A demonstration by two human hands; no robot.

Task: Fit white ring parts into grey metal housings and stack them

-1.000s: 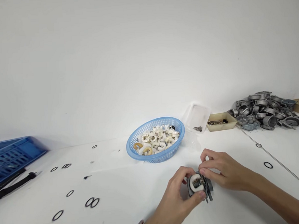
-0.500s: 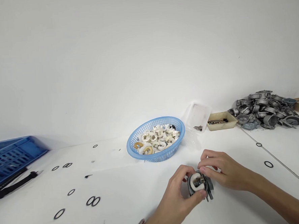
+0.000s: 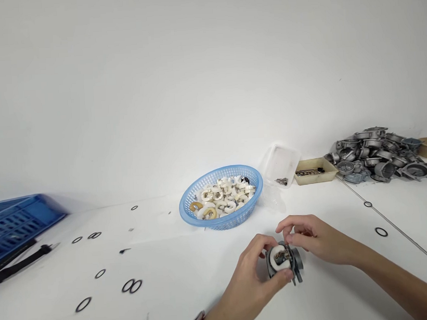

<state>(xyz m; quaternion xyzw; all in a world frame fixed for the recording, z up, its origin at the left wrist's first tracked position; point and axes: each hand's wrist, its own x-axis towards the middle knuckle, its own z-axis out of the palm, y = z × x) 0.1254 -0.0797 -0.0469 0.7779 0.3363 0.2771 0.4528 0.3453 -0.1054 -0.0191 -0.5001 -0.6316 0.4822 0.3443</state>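
Both hands close on one small grey metal part low on the white table, left hand curled around its side, right hand pinching its top edge with fingertips, near the blue basket

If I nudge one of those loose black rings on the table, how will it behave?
The black rings look thin, so probably very light and floppy. Lying flat on the smooth white table, one would likely slide rather than roll. Pinching one up may be fiddly, as it lies so low.
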